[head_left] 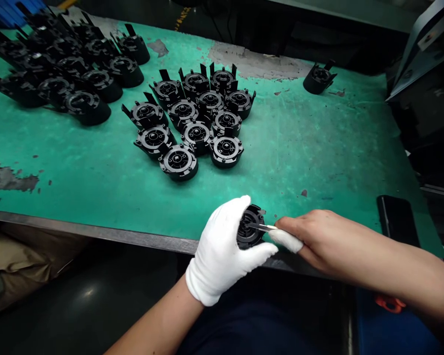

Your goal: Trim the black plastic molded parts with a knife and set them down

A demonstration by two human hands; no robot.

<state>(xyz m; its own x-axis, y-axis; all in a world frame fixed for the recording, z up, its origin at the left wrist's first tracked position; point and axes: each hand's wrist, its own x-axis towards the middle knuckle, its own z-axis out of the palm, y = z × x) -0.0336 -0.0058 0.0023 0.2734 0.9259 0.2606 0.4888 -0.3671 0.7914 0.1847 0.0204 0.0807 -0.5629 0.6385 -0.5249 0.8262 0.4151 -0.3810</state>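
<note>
In a white glove, my left hand (225, 241) wraps round the edge of a round black plastic part (250, 231), close to the table's front edge. The part's ribbed, ringed face is turned up. My right hand (311, 234) is bare apart from a white cover on one finger. It grips a thin metal blade (261, 227), whose pointed end reaches over the middle of the part. The tool's handle is hidden in the fingers, so its exact kind cannot be told. Beyond the hands stands a group of similar round black housings (178, 160) with upright tabs.
More black housings (87, 103) crowd the far left of the green table (96, 172). One lone housing (318, 79) stands at the back right. A black phone-like object (397, 219) lies beside my right forearm. An orange handle (390, 303) shows below the table edge.
</note>
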